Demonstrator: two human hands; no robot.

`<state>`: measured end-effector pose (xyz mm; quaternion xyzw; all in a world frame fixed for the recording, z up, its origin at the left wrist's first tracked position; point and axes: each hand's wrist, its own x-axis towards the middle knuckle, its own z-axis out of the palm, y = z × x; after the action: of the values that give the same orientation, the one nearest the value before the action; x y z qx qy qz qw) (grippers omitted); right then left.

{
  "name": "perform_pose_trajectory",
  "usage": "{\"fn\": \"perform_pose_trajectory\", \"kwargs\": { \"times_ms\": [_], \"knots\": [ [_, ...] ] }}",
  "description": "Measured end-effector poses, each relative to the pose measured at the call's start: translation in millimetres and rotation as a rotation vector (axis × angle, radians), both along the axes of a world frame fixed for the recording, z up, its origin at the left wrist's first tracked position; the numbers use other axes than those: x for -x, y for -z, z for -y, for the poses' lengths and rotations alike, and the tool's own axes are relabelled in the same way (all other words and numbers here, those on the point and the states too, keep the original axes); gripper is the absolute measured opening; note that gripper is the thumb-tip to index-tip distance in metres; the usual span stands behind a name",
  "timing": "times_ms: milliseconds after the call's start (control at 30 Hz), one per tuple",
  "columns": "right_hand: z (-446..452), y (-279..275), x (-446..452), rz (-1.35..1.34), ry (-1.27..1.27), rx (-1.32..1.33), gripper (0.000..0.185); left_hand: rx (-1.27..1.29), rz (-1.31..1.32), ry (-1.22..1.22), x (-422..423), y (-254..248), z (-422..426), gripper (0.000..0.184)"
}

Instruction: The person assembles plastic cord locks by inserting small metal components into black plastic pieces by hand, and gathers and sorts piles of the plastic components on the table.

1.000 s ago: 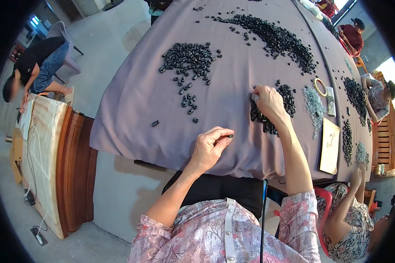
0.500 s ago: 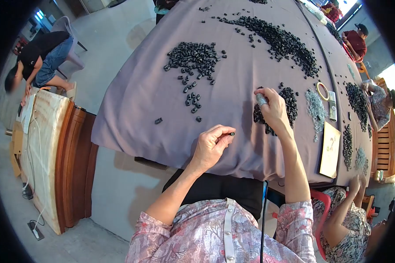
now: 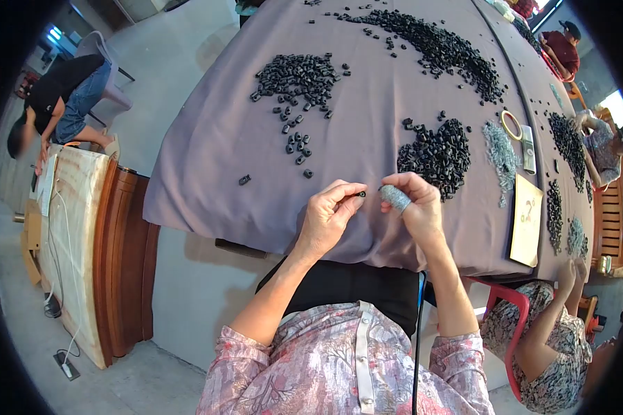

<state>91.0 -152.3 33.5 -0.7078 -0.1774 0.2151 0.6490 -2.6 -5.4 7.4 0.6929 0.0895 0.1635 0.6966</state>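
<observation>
My left hand point(image 3: 331, 216) pinches a small black piece point(image 3: 360, 194) between thumb and fingertips, above the front of the purple-grey cloth point(image 3: 208, 166). Close on its right, my right hand point(image 3: 417, 205) is closed in a pinch; a tiny dark bit shows at its fingertips, too small to name. Grey wrapping point(image 3: 395, 198) covers one of its fingers. Just beyond my right hand lies a dense pile of black pieces point(image 3: 434, 155). Another black pile point(image 3: 298, 79) spreads at the upper left, with several loose pieces trailing toward me.
A long black heap point(image 3: 443, 52) lies farther back. On the right are clear small pieces point(image 3: 500, 155), a tape ring point(image 3: 511, 125), a slim box point(image 3: 528, 149) and a marked card point(image 3: 526, 220). People sit along the right side; another person bends over a side table point(image 3: 76, 242).
My right hand has come from the near black pile toward my left hand, its fingertips now close to the held piece. My left hand keeps its pinch.
</observation>
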Motion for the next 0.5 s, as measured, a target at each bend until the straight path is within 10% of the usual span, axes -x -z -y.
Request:
{"fn": "perform_pose_trajectory", "kwargs": {
  "times_ms": [500],
  "knots": [
    [-1.5,12.0,21.0,-0.032,-0.041,-0.061,0.013,0.217,-0.09,0.04,2.1,-1.3,4.7,0.014]
  ]
}}
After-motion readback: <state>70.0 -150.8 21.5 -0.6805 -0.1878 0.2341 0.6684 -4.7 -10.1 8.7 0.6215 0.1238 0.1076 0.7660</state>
